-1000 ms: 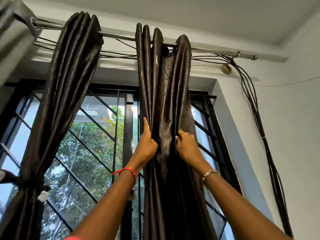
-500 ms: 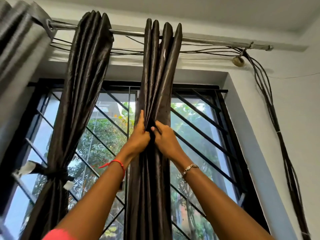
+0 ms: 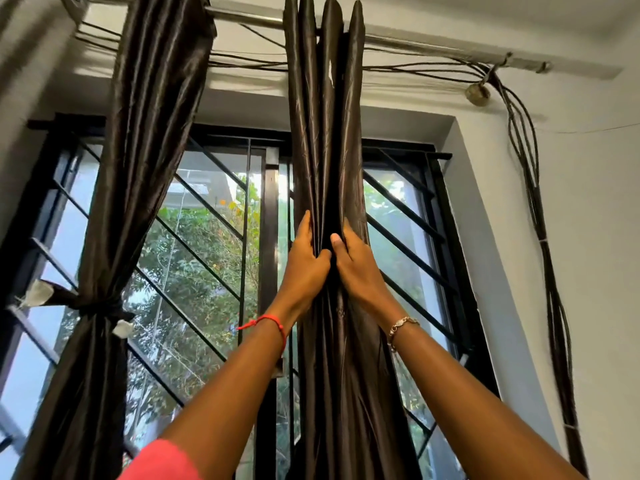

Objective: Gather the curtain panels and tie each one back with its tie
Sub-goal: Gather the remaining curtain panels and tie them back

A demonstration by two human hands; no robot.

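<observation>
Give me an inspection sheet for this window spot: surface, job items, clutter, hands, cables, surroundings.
Surface: nothing seen.
Job's things: left curtain panel bunched and bound by its tie; middle curtain panel gathered into folds, no tie on it in view.
Clutter: nothing seen.
Hands: left hand and right hand both grip that panel's folds, side by side.
Cables: dark cables run under the curtain rod and down the wall.
Surroundings: barred window, trees outside.
</observation>
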